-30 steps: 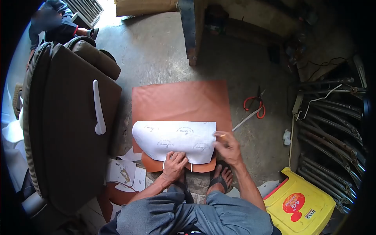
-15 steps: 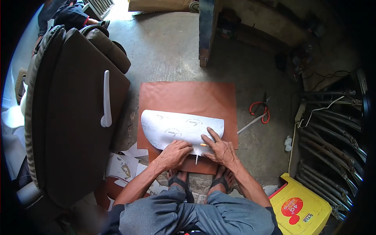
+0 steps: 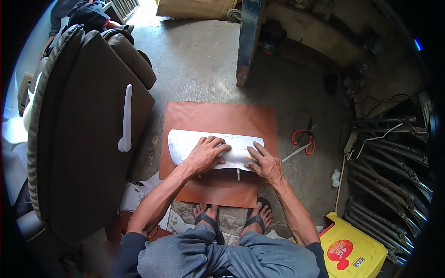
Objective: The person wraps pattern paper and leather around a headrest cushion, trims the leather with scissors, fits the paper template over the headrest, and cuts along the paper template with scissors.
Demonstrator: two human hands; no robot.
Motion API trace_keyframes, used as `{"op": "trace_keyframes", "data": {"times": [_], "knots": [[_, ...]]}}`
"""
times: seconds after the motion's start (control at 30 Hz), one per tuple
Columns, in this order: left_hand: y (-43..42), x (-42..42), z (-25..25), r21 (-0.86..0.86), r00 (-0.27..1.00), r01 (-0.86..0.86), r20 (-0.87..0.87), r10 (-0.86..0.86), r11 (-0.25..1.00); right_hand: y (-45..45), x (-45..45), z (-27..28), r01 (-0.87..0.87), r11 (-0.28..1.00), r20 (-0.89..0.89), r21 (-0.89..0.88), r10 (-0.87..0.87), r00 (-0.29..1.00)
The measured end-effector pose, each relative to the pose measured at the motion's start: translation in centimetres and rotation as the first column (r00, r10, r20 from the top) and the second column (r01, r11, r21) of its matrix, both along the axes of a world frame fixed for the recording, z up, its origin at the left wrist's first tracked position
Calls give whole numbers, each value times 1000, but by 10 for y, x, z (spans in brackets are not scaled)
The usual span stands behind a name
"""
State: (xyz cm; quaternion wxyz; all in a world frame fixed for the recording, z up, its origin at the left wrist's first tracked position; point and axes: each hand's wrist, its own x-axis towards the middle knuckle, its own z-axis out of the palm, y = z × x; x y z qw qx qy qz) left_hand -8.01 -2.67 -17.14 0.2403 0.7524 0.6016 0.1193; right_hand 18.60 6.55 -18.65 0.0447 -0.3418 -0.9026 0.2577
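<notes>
A white printed sheet [image 3: 185, 141], curved over at its far left, lies on a reddish-brown sheet of material [image 3: 218, 187] on the floor. My left hand [image 3: 206, 154] presses on the middle of the white piece, fingers bent and spread a little. At its right end rests my right hand [image 3: 265, 163], fingers apart, with a small orange-and-white stick between them that looks like a cigarette. A short metal prong [image 3: 238, 174] sticks out below the white piece. Red-handled scissors [image 3: 303, 141] lie to the right, beside a white strip [image 3: 296, 152].
A dark padded chair [image 3: 92, 139] with a white lever [image 3: 127, 118] stands at the left. Bent metal tubes [image 3: 384, 180] are stacked at the right, near a yellow plastic stool [image 3: 357, 243]. A post [image 3: 249, 44] rises ahead. Another person's leg [image 3: 92, 18] shows at the upper left.
The white piece has rolled or shifted away from my feet, baring more reddish-brown material. My left hand has moved up onto it, and my right hand has come onto its right end.
</notes>
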Motion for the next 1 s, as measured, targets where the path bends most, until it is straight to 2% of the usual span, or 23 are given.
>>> {"op": "trace_keyframes", "data": {"times": [0.07,0.1,0.13,0.2,0.27,0.3,0.33,0.37,0.4,0.5,0.53,0.6,0.67,0.7,0.73,0.8,0.97,1.0], "knots": [[4,2,-1,72,1000,-25,-16,26,997,-5,1,-10,208,974,-208,84,-187,960],[5,4,-2,71,1000,-17,-17,18,997,-7,-1,-1,268,962,-187,45,-256,949],[5,8,-2,71,999,-39,-29,41,997,-8,0,-5,278,960,-187,43,-265,946],[12,13,2,77,997,-57,-45,61,995,-6,-1,-8,449,876,-438,177,-339,833],[18,17,10,-24,984,-164,-70,162,986,-6,1,1,505,843,-514,187,-354,781],[23,19,13,-48,973,-219,-88,214,975,-9,0,19,602,780,-514,-170,-592,621],[27,20,13,-45,973,-217,-94,212,975,-10,-3,30,615,608,-416,-502,-793,445],[32,21,12,-66,954,-297,-62,293,953,-9,-7,33,593,689,-614,-417,-695,375],[37,22,11,-88,927,-375,-29,373,923,-10,-6,38,595,688,-618,-415,-693,371],[47,21,7,-142,889,-452,17,459,881,-21,0,55,453,595,-391,-664,-792,468],[49,21,4,-157,869,-483,32,494,861,-27,-9,51,454,598,-395,-661,-791,466],[44,20,-4,-138,871,-474,76,486,870,-40,-35,33,231,649,-521,-725,-736,433],[39,19,-14,-128,868,-470,111,484,873,-47,-46,17,229,721,-560,-654,-665,495],[36,19,-17,-114,863,-456,184,470,883,-48,-48,15,234,752,-556,-616,-626,547],[35,18,-19,-94,855,-441,256,450,892,-48,-51,12,232,751,-556,-619,-626,547],[31,19,-19,-82,867,-429,240,436,899,-47,-57,9,334,810,-557,-483,-578,597],[28,20,-20,-80,871,-418,246,424,905,-48,-63,0,397,810,-577,-431,-586,569],[29,20,-20,-69,874,-417,242,421,906,-48,-62,2,400,811,-549,-427,-584,598]]}}
